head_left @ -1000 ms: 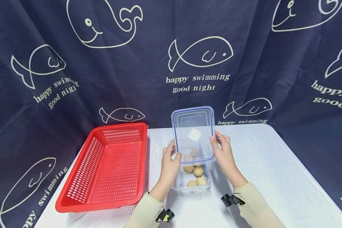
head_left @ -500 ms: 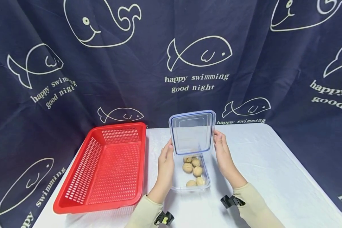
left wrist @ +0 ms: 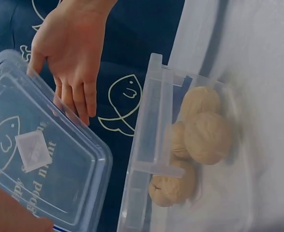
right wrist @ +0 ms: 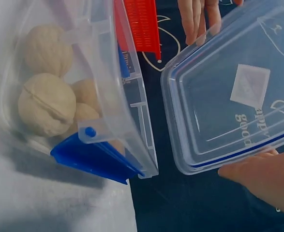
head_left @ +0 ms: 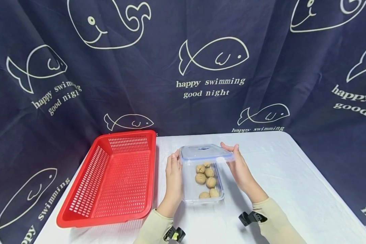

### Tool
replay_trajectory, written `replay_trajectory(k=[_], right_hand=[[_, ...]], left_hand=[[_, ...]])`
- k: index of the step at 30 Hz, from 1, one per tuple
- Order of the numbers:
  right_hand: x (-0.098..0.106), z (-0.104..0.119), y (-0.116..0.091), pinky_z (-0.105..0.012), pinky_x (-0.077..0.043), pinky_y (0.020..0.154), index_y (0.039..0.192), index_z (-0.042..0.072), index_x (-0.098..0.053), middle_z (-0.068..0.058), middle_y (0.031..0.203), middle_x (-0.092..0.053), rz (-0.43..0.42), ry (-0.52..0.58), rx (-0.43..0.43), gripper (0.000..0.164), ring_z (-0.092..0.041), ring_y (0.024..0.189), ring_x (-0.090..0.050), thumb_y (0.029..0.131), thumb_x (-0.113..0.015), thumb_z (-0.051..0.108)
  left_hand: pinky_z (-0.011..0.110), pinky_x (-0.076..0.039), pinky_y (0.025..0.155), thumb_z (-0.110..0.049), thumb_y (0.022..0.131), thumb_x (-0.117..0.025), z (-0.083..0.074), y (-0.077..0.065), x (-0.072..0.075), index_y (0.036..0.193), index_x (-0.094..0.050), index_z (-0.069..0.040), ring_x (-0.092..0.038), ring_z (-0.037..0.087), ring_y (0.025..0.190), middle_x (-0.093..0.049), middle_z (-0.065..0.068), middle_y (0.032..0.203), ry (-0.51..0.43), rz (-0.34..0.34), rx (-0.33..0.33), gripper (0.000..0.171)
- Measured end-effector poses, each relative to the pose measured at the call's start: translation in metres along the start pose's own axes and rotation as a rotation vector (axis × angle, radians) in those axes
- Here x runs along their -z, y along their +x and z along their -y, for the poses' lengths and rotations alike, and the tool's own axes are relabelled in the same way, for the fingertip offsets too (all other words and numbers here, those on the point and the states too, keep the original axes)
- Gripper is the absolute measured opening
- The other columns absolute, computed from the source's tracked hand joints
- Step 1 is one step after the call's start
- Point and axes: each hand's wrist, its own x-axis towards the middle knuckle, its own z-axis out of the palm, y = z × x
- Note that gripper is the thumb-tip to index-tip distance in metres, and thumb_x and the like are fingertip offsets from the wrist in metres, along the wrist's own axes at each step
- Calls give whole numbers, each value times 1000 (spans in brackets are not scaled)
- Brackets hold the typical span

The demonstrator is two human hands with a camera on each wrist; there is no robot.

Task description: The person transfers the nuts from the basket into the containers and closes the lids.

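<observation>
A clear lid (head_left: 205, 153) with a blue seal is held up between my two hands, tilted over the far end of a clear plastic container (head_left: 188, 189). My left hand (head_left: 173, 181) grips its left edge, and my right hand (head_left: 241, 169) holds the right edge, thumb on one face and fingers on the other. Several walnuts (head_left: 210, 182) lie loose in the container, mostly toward its right side. In the right wrist view, a blue clip (right wrist: 93, 157) hangs from the container's wall. The lid (right wrist: 214, 111) is apart from the container there and carries a square white sticker (right wrist: 250, 85).
Left of the container stands a red perforated basket (head_left: 122, 186), with a gap of table between them. Both rest on a white-covered table (head_left: 280, 176). A dark blue curtain (head_left: 164, 112) printed with fish hangs close behind the table's far edge.
Both hands have tipped the lid from nearly upright toward flat and lowered it behind the walnuts. More of the walnuts show below it. The container and basket have stayed put.
</observation>
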Motion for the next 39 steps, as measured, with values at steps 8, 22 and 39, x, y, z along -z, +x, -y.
replay_trajectory(k=[8,22,39], right_hand=[[5,-4,-4,-15,-28,108,146,-7,-25,-20,157,-17,33,-62,-124,52,-34,145,-14,104,-37,22],[-10,-46,-14,-46,-10,117,150,-7,-10,-26,156,-10,37,-374,-163,69,-40,143,-10,98,-52,9],[-8,-63,-10,-47,-12,115,150,-7,-14,-27,156,-10,64,-436,-102,65,-42,143,-10,101,-49,16]], left_hand=[[41,-20,117,-6,97,-39,5,-2,3,134,-39,8,-26,32,142,-33,22,150,8,28,63,39],[52,-16,115,0,88,-45,24,-6,11,148,-27,4,-19,38,142,-26,23,154,476,50,62,63],[54,-14,115,1,90,-46,38,-3,21,146,-28,8,-18,42,141,-25,29,152,451,80,127,59]])
